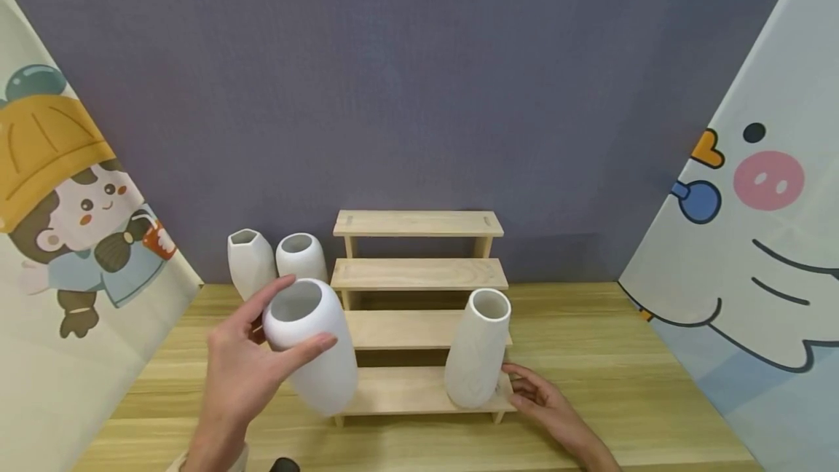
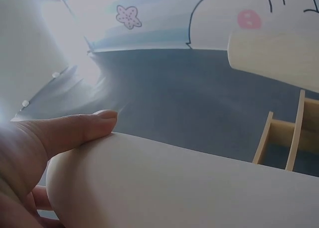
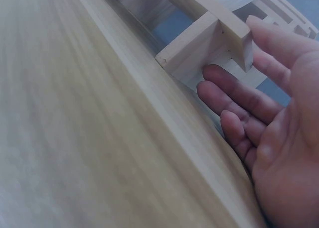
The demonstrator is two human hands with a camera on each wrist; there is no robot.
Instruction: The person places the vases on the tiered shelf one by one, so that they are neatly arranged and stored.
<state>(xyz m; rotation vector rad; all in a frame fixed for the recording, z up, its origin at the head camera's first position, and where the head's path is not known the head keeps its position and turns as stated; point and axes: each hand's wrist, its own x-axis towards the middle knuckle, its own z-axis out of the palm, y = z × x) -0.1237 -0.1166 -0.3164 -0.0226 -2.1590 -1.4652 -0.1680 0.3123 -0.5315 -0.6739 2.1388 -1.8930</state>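
My left hand (image 1: 245, 366) grips a tall white vase (image 1: 331, 363) around its rim and upper side. This vase is tilted, its base at the left end of the lowest step of a wooden tiered stand (image 1: 406, 388); whether it touches the step I cannot tell. In the left wrist view, the thumb (image 2: 82, 131) lies along the vase's shoulder (image 2: 164, 183). Another white vase (image 1: 477, 355), narrower at the top, stands on that step's right end. Beside it, my right hand (image 1: 550, 414) has loosely bent fingers at the step's end (image 3: 241, 44), a fingertip seeming to touch the wood.
Behind the left hand, a white vase with an angular mouth (image 1: 249, 264) and a rounder white vase (image 1: 301, 257) stand on the wood-grain table (image 1: 570, 341). A grey backdrop (image 1: 419, 93) rises behind the stand, with printed panels at both sides. A dark object (image 1: 285, 465) shows at the bottom edge.
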